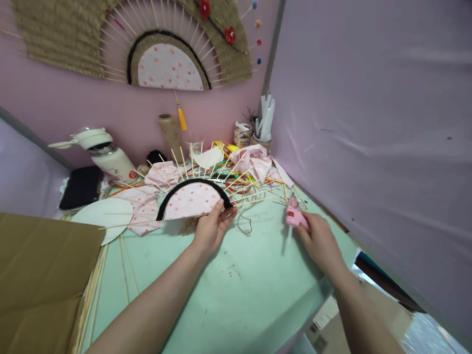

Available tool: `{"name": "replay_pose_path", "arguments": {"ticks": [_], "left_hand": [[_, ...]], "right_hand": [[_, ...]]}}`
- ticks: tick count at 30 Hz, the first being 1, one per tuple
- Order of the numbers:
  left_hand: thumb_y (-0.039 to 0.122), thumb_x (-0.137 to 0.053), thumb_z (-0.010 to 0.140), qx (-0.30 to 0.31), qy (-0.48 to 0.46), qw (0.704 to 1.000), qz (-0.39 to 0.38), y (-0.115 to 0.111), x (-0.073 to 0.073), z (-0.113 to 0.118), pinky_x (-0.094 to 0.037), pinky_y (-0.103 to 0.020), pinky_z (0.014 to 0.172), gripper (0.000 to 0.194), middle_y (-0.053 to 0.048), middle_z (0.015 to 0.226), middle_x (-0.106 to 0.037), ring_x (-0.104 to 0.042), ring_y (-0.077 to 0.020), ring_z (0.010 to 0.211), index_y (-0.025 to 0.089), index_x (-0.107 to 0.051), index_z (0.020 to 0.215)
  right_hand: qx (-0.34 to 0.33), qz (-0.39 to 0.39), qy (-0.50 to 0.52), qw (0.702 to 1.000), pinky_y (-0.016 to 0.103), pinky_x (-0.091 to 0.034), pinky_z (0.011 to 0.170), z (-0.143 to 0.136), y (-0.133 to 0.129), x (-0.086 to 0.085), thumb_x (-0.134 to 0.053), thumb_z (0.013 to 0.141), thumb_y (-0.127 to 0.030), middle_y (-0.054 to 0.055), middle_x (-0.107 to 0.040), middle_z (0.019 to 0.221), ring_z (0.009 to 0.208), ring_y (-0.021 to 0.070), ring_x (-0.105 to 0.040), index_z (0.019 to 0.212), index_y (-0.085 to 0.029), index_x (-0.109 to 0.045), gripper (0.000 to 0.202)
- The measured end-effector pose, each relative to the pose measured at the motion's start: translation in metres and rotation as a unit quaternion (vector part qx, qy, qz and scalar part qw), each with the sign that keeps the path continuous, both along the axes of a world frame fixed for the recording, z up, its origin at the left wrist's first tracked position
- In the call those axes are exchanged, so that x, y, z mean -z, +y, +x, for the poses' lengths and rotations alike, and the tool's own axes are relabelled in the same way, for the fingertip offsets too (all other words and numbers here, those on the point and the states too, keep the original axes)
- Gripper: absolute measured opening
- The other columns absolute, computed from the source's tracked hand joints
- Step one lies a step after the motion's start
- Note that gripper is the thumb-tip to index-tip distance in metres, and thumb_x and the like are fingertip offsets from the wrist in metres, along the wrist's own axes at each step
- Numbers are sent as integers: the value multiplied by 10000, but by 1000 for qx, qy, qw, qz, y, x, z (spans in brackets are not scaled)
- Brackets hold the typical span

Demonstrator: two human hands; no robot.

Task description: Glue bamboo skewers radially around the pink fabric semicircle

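pink back wall, lilac wall at right, mint-green tabletop, pale floor below

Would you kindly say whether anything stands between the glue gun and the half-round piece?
Thin sticks jut from the half-round piece towards the glue gun, and the left hand covers its near right end; nothing bulkier visibly intervenes.

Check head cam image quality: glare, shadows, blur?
Head view: pale glare streaks the right wall; head view: soft shadow darkens the table's near right part; head view: glue gun slightly blurred, its stick most.
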State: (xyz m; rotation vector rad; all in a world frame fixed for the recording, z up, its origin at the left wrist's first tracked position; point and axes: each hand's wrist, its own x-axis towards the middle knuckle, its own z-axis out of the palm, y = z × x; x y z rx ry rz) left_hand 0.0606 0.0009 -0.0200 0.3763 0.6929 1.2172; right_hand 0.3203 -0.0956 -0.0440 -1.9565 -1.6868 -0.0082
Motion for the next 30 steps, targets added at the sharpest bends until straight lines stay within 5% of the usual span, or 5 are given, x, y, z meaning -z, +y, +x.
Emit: {"name": "replay_pose_path", "arguments": {"ticks": [4,9,16,22,30], "left_hand": [[273,-862,621,0,10,1000,5,-1,-4,0,-552,-390,825,314,-47,789,-726,-698,-183,720,133,-656,812],[272,-866,614,3,14,1000,13,-2,-6,1,-559,-379,818,313,-52,791,-731,-700,-181,717,122,-666,801],[293,-875,600,1,12,1000,19,-2,-7,-1,-560,-346,788,342,-39,772,-728,-701,-171,707,123,-666,810],[299,-864,621,8,7,1000,18,0,-2,-3,-546,-334,796,327,-41,786,-728,-697,-164,718,120,-660,802],[356,-838,662,34,10,999,23,1,5,-3,-521,-343,846,346,-58,862,-752,-721,-194,800,136,-666,867]], "right_hand": [[40,-35,-85,995,449,-456,789,30,20,8,-505,890,-346,155,-642,912,870,305,-569,1058,-142,-643,299],[94,20,-94,991,562,-432,890,6,23,-12,-509,872,-270,244,-582,1247,1114,389,-534,1168,-123,-626,350],[-161,-35,301,939,366,-499,842,-102,46,-50,-598,848,-382,73,-719,985,907,212,-654,963,-192,-666,232],[-123,-74,518,843,275,-447,616,-125,66,-29,-704,724,-410,5,-654,688,627,142,-562,775,-165,-682,251],[-45,-32,590,805,261,-403,594,-127,60,-21,-741,683,-444,-14,-633,670,600,129,-522,748,-182,-673,278]]}}
